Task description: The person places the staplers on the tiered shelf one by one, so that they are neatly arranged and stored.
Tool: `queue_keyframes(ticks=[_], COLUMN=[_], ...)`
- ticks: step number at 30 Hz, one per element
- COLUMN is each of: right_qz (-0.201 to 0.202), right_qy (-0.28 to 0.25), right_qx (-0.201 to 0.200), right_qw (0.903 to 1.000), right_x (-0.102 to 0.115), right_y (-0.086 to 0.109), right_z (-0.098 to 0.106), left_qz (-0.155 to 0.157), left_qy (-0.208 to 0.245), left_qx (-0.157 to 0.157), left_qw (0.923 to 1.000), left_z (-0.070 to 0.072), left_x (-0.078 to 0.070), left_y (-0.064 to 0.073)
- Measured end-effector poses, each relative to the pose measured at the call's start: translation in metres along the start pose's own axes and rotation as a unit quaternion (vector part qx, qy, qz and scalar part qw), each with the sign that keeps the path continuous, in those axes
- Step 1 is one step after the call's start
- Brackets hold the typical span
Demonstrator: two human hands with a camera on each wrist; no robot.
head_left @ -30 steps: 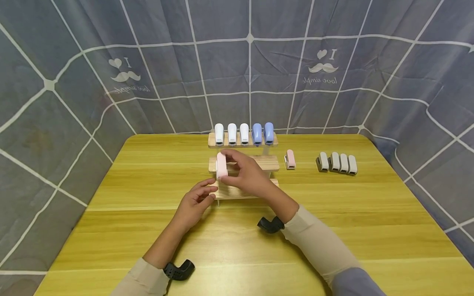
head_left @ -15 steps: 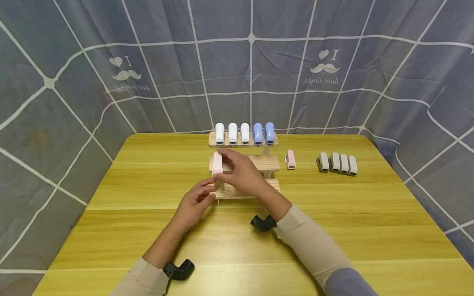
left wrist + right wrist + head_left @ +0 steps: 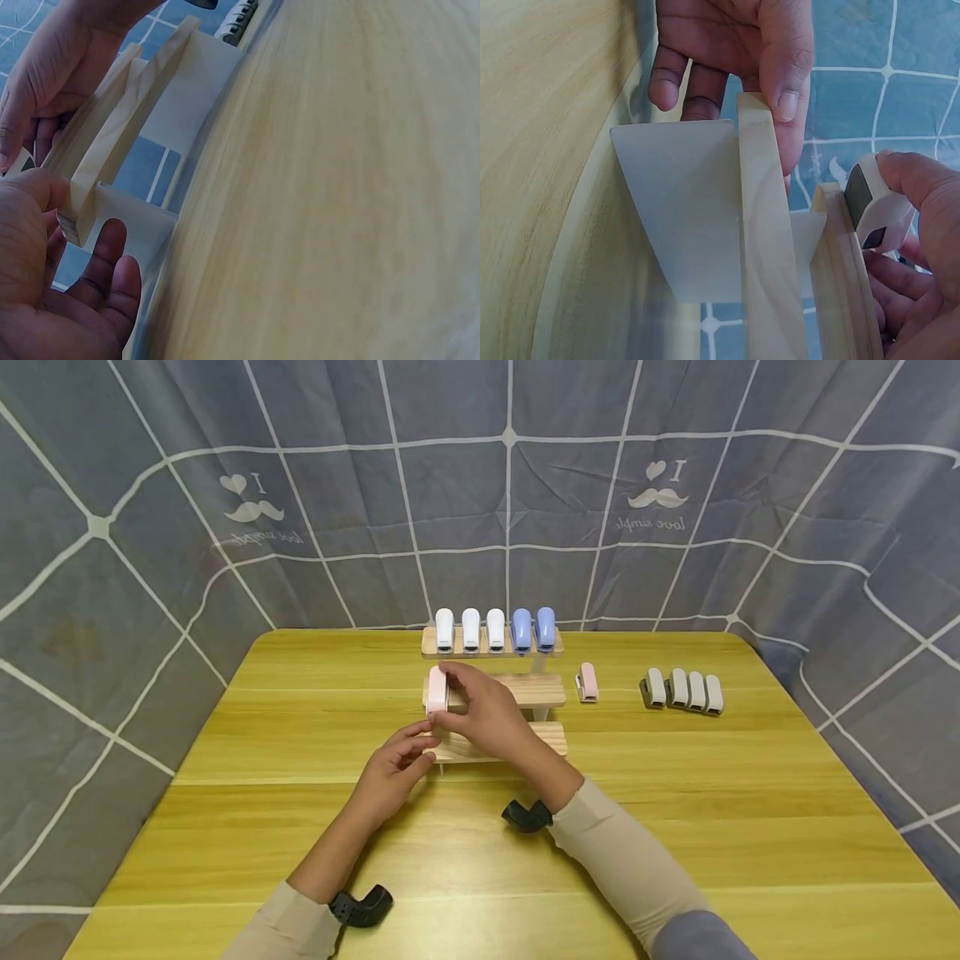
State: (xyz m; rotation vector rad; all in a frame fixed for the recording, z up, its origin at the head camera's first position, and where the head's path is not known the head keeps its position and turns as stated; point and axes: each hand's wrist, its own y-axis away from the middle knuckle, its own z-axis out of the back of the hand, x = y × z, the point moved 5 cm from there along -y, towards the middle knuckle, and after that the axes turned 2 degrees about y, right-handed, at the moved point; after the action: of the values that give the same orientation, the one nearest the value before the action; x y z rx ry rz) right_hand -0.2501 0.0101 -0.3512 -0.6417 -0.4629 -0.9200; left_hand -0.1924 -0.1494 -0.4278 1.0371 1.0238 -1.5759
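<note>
With thumb and fingers my right hand (image 3: pixel 491 714) holds a small pink stapler (image 3: pixel 437 689) at the left end of the middle shelf (image 3: pixel 528 691) of a wooden display stand. In the right wrist view the stapler's base (image 3: pixel 859 195) is right at the board's face. My left hand (image 3: pixel 393 772) grips the left end of the bottom shelf (image 3: pixel 517 742), thumb on top and other fingers below, as the right wrist view shows. On the top shelf (image 3: pixel 427 648) stand white staplers (image 3: pixel 471 631) and two blue staplers (image 3: pixel 522 631).
Right of the stand, another pink stapler (image 3: pixel 587 682) lies on the wooden table (image 3: pixel 675 827). Farther right is a row of several grey-white staplers (image 3: pixel 678 687). A grey curtain (image 3: pixel 562 502) with white lines hangs behind and along the sides.
My right hand has moved slightly left and back with the pink stapler, bringing it to the middle shelf's left end. The left hand has stayed at the bottom shelf.
</note>
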Motion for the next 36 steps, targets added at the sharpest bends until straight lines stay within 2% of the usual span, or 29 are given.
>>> queue_keyframes(ticks=[8,26,36], right_qz=[0.016,0.012,0.022], right_qy=[0.028,0.03,0.036], right_qx=[-0.024,-0.045,-0.078], right_qw=[0.9992,0.9985,0.9961], right_x=[0.0001,0.0012,0.0023], right_y=[0.0006,-0.0003,0.0014], right_z=[-0.0008,-0.0032,-0.0043], left_qz=[0.003,0.006,0.008], left_qy=[-0.004,0.002,0.003], left_qx=[0.002,0.002,0.005], left_qw=[1.0,1.0,1.0], left_z=[0.0002,0.0001,0.0], left_x=[-0.0003,-0.0028,-0.0026], left_y=[0.0,0.0,0.0])
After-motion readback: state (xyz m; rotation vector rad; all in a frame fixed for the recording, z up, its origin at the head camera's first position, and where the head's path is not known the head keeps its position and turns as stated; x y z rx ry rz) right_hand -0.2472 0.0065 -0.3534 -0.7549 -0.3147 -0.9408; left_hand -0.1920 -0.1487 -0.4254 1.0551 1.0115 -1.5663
